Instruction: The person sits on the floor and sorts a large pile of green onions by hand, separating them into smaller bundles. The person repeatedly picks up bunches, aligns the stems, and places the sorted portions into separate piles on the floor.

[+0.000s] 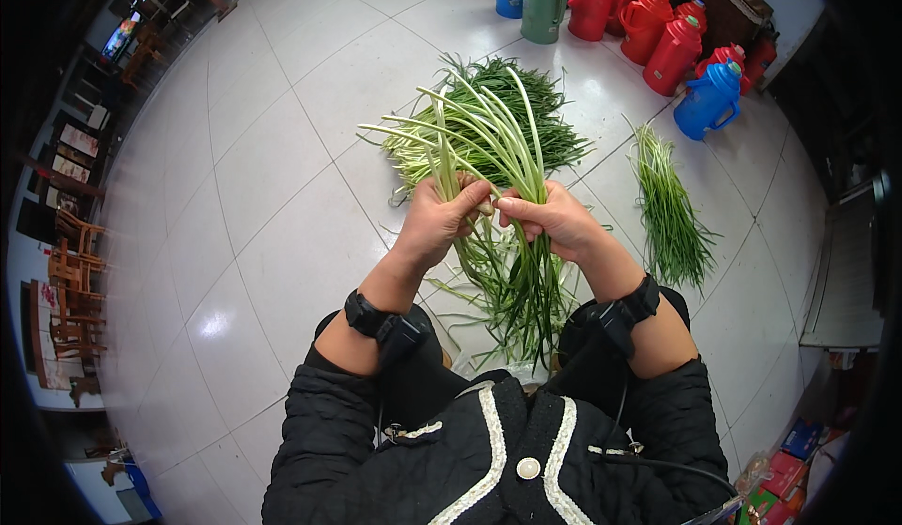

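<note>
Between my knees I hold garlic chives up in both hands. My right hand (558,220) is closed round a bunch of chives (532,266), pale stalk ends pointing up and away, dark green leaves hanging down. Close beside it, my left hand (438,220) pinches a few pale stalks (440,154) between thumb and fingers. The two thumbs almost meet. Behind the hands lies a large heap of chives (554,135) on the floor. Below them, loose leaves and trimmings (470,307) are scattered, partly hidden by the held bunch.
A smaller pile of chives (669,210) lies to the right on the tiled floor (282,234). Red thermos flasks (673,55), a green one (543,3) and a blue one (707,102) stand at the far right. Wooden chairs (75,276) line the left side. Colourful boxes (785,473) sit at the lower right.
</note>
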The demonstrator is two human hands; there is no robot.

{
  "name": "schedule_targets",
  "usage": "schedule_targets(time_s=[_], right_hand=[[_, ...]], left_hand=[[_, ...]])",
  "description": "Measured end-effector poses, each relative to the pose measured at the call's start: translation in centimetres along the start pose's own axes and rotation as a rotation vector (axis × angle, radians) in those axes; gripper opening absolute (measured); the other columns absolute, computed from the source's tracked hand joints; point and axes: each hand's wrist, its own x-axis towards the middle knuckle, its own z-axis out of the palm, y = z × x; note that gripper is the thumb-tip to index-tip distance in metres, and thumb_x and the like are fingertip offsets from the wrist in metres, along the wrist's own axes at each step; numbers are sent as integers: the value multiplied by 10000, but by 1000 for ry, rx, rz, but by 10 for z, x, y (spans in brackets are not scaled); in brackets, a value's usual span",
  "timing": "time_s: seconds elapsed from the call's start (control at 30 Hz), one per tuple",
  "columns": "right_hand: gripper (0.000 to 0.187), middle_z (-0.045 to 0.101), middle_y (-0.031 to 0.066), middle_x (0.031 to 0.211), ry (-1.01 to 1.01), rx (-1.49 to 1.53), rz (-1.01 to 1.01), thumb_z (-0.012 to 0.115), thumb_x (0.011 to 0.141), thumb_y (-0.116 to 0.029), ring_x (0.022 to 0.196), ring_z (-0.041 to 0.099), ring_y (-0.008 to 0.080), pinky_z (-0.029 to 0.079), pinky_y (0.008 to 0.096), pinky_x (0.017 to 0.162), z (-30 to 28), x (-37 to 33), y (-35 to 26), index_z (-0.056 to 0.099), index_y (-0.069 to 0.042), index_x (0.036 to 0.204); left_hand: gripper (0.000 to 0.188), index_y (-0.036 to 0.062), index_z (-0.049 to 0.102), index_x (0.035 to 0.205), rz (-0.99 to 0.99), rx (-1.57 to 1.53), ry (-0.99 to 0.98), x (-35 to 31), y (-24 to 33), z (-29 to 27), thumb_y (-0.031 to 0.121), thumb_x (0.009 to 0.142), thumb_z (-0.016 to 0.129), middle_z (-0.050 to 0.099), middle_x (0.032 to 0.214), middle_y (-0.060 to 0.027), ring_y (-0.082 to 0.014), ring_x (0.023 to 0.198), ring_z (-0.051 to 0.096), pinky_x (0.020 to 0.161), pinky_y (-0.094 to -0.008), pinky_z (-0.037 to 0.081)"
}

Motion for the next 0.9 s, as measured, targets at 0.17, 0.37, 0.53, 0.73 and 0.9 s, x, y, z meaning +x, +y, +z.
schedule_targets(time_s=[0.17,0.37,0.53,0.73,0.9], right_hand=[[165,604,34,737,28,-4,15,686,796,-164,503,428,40,366,186,466,-2,-1,-3,603,-33,854],[185,594,22,713,22,-71,2,714,768,-172,511,449,47,371,189,463,1,-1,-3,597,-43,831],[189,584,16,695,27,-92,0,723,759,-175,508,457,54,374,195,457,-1,-1,-1,593,-53,821],[185,584,22,713,13,-32,-16,708,772,-165,497,454,50,372,191,448,-11,1,0,584,-50,846],[185,552,11,715,30,42,-54,684,791,-158,488,439,9,373,148,431,-44,-3,-5,556,-44,859]], left_hand=[[157,45,580,842,-16,-37,-59,0,2,-1,196,864,615,523,638,28,-21,485,394,407,-170,269],[175,52,562,813,-54,-74,-71,1,1,-1,211,868,611,481,598,38,-22,445,358,391,-181,250],[188,61,535,818,6,50,-77,2,2,-3,230,878,592,465,599,39,-26,447,338,388,-192,241],[136,75,490,828,-72,-328,-62,5,2,-12,197,886,507,577,794,-51,-57,546,421,416,-174,315],[186,73,429,768,96,-652,-5,14,15,-58,189,912,410,548,941,-95,-84,573,396,409,-190,341]])
